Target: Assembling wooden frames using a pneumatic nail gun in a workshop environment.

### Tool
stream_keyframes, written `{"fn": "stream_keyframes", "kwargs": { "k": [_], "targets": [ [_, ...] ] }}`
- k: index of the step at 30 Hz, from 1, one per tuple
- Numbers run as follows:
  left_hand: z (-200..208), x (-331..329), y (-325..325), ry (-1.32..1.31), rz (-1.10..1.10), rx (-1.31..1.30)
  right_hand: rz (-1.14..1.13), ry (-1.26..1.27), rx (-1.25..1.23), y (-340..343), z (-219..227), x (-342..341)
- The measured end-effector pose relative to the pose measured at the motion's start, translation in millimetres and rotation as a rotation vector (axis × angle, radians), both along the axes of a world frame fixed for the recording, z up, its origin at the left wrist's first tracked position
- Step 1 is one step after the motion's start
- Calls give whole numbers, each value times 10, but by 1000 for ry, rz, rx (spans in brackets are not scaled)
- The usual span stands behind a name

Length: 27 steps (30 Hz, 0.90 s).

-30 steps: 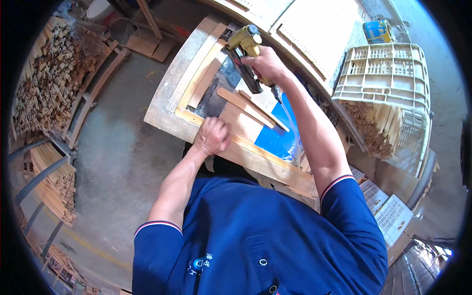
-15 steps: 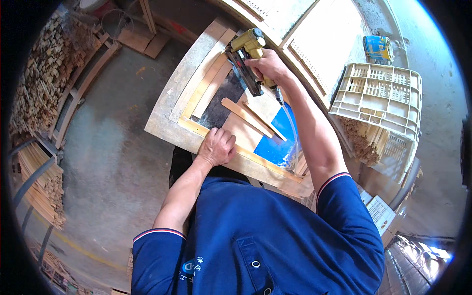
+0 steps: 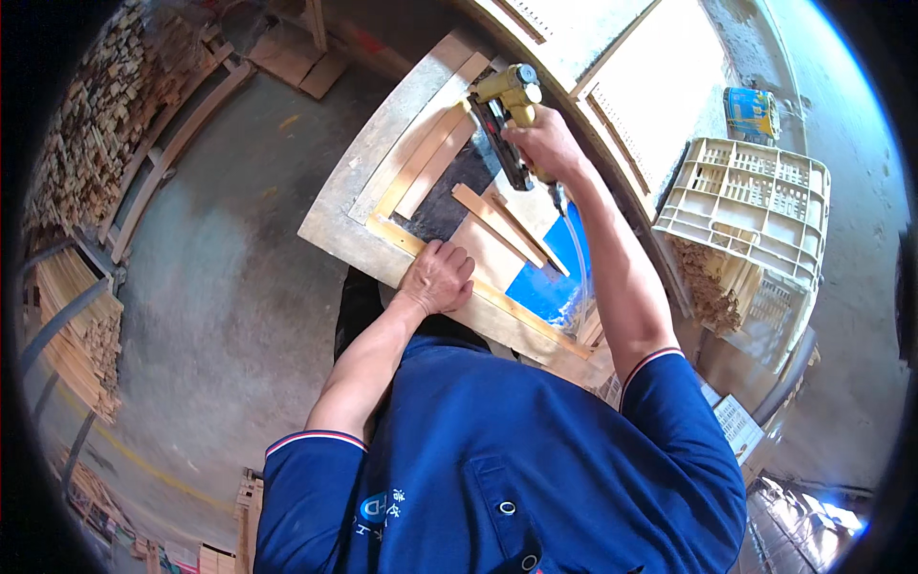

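Yellow and black, a nail gun [image 3: 513,94] is gripped in the right hand [image 3: 553,143], its nose at the far end of pale wooden strips [image 3: 424,161] on a grey-edged bench [image 3: 330,228]. Curled fingers of the left hand [image 3: 438,277] rest on the bench's near edge; whether they grip, I cannot tell. Two loose sticks [image 3: 498,227] lie between the hands, beside a blue sheet [image 3: 547,292].

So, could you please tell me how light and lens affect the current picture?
In the head view, glare washes out the pale board at upper right; there too, light falls patchily on the floor, and the worktable edge bows at left; also there, the nail gun and right hand look clear.
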<state>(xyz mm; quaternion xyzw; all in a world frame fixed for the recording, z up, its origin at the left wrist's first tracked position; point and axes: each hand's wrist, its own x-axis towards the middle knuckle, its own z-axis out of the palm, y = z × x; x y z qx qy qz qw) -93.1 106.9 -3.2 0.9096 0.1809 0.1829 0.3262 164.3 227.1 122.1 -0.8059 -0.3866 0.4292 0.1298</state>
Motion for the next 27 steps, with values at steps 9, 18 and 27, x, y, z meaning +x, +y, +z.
{"fn": "stream_keyframes", "kwargs": {
  "k": [9,18,27],
  "targets": [
    [-544,-58,-430,13,32,-325,753,-237,221,-1092,42,-1364],
    [-424,-76,-309,172,-80,-442,773,-323,142,-1156,-207,-1532],
    [-489,-58,-325,264,-132,-383,737,-327,125,-1089,-136,-1597]
  ]
}}
